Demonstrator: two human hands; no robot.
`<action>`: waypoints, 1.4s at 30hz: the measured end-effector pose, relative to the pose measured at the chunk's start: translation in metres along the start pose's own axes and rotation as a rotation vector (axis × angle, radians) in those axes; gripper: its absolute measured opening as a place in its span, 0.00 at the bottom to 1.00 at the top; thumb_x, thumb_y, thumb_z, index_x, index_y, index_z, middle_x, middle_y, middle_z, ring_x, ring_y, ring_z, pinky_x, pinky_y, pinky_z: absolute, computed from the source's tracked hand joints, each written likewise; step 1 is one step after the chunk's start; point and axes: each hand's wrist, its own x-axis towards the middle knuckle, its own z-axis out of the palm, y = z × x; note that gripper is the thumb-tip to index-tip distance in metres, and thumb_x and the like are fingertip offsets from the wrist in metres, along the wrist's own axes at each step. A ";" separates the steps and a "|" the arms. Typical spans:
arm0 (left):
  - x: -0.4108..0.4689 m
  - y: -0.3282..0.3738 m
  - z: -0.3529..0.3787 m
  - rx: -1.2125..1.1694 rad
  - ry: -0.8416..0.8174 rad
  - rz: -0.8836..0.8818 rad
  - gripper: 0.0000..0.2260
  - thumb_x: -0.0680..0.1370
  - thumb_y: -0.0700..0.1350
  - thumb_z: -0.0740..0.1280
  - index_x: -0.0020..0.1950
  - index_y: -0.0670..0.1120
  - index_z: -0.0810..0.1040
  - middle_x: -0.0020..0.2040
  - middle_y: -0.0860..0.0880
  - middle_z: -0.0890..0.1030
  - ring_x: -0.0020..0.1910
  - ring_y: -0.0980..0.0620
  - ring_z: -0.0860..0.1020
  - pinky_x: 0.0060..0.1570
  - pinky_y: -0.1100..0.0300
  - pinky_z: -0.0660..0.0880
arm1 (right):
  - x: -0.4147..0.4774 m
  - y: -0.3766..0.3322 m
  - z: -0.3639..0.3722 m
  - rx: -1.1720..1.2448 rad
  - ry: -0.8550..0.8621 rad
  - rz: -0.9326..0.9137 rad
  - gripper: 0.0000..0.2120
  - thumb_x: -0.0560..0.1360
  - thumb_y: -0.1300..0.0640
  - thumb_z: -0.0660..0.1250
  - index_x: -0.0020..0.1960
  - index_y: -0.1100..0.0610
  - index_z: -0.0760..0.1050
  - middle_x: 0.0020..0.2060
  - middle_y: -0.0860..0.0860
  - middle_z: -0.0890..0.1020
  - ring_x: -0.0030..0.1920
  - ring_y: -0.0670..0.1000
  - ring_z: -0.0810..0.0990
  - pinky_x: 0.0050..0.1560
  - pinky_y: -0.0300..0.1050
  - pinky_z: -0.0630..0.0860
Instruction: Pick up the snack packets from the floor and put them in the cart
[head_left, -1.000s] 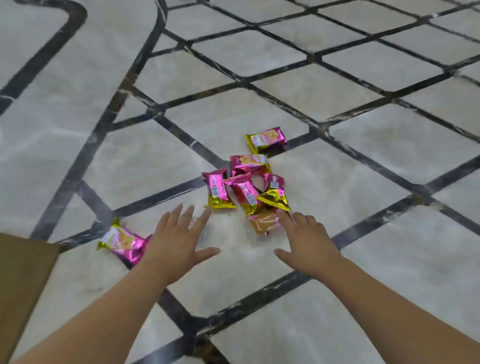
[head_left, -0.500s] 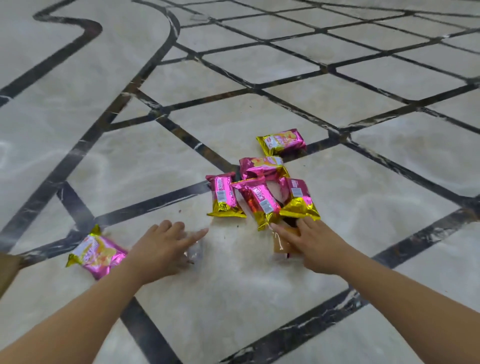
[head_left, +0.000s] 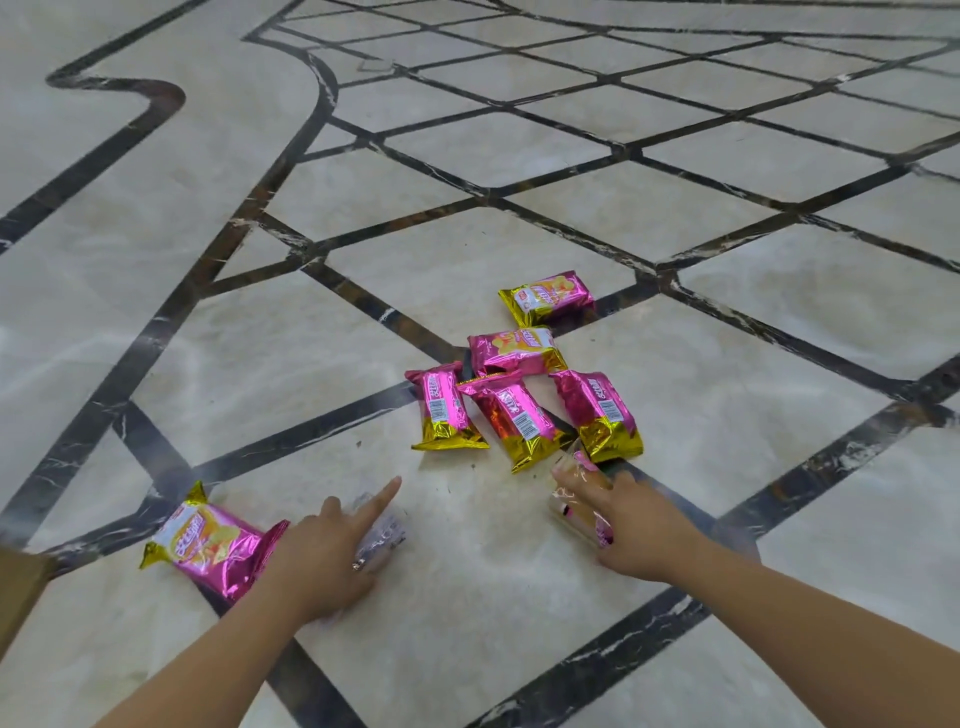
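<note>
Several pink-and-gold snack packets lie in a cluster on the marble floor (head_left: 467, 571); the farthest packet (head_left: 545, 296) sits on a dark inlay line and the right-hand packet (head_left: 597, 410) is closest to my right hand. One more pink packet (head_left: 208, 545) lies alone at the left, touching my left wrist. My left hand (head_left: 332, 551) holds a small clear packet (head_left: 382, 535) against the floor, index finger pointing forward. My right hand (head_left: 634, 525) grips a clear packet with brown contents (head_left: 574, 512) just below the cluster. No cart is in view.
A brown cardboard-like corner (head_left: 21, 587) pokes in at the left edge. Pale marble with dark inlay lines stretches all around.
Both hands went from spread open above the floor to down on it, each closing on a clear packet. The view has moved closer to the packets.
</note>
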 end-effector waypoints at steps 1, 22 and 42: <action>-0.002 0.000 -0.001 -0.029 0.024 -0.017 0.40 0.77 0.66 0.60 0.68 0.71 0.25 0.51 0.49 0.69 0.42 0.54 0.76 0.39 0.65 0.74 | -0.001 -0.004 -0.001 0.016 0.026 -0.003 0.46 0.70 0.49 0.66 0.72 0.26 0.36 0.53 0.53 0.71 0.48 0.52 0.74 0.42 0.43 0.75; 0.024 0.095 -0.223 -0.441 0.528 -0.301 0.35 0.74 0.57 0.71 0.77 0.55 0.58 0.56 0.45 0.80 0.55 0.41 0.76 0.45 0.54 0.69 | -0.004 -0.021 -0.194 0.518 0.706 0.212 0.40 0.69 0.45 0.69 0.73 0.29 0.52 0.45 0.50 0.76 0.44 0.50 0.74 0.40 0.41 0.67; -0.263 0.242 -0.751 -0.310 0.409 -0.249 0.36 0.76 0.63 0.65 0.77 0.68 0.47 0.50 0.44 0.73 0.52 0.42 0.76 0.47 0.54 0.70 | -0.341 -0.099 -0.717 0.640 0.582 0.304 0.43 0.67 0.50 0.71 0.73 0.29 0.52 0.49 0.53 0.78 0.46 0.53 0.75 0.42 0.45 0.69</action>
